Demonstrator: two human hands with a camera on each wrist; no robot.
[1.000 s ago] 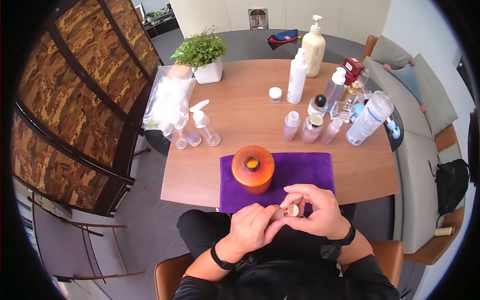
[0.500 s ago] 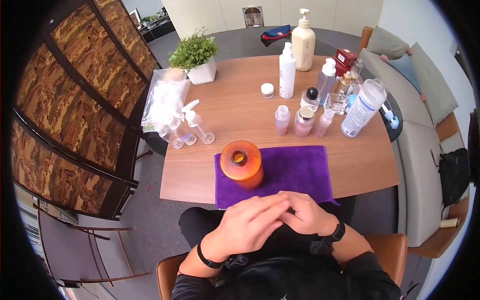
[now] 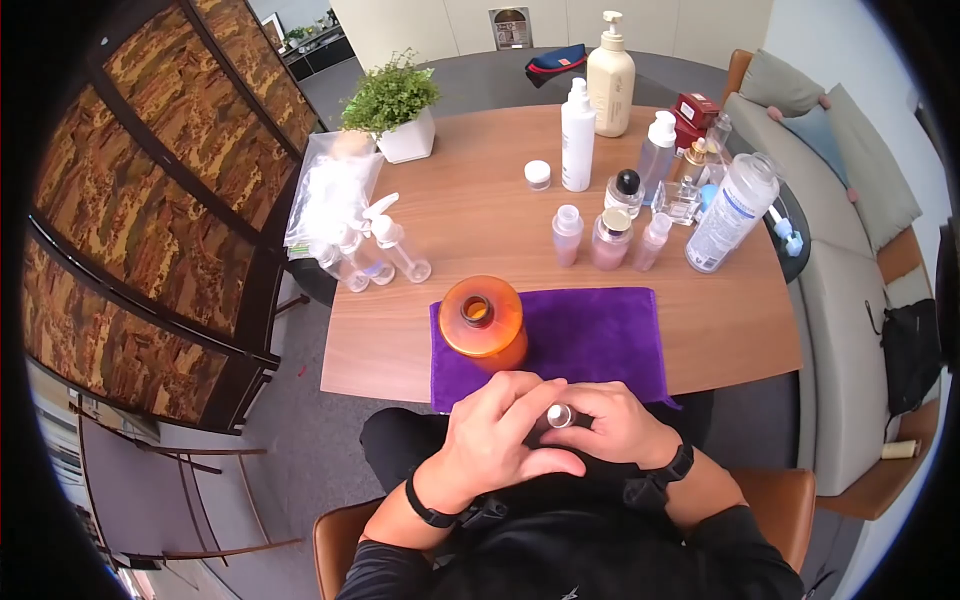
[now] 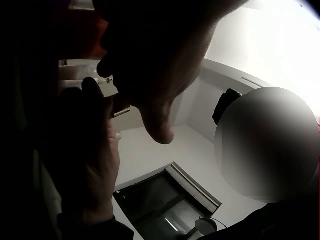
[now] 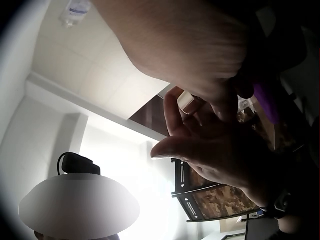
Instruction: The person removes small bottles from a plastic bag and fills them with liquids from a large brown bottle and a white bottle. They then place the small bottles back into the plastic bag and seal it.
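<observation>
A small bottle with a shiny metallic collar and pale round top (image 3: 561,415) is held upright between the hands, over the lap. My right hand (image 3: 618,428) pinches it with thumb and fingers, hiding most of its body. Cupped beside it, my left hand (image 3: 500,430) has its thumb stretched away and its fingers reaching across to the right fingertips. The metallic top (image 5: 187,102) shows against the left palm in the right wrist view. Just beyond the hands, an amber bottle (image 3: 483,325) with an uncovered neck stands on a purple towel (image 3: 595,325).
Several bottles stand at the right of the table, including a pink bottle (image 3: 611,243) and a large clear bottle (image 3: 733,215). Small clear spray bottles (image 3: 405,250) and a plastic bag (image 3: 335,185) are at the left. A potted plant (image 3: 405,140) is at the back.
The left thumb has come off the small bottle and stretched out. Its top, hidden half a second ago, shows again and now faces up. The right hand still grips it.
</observation>
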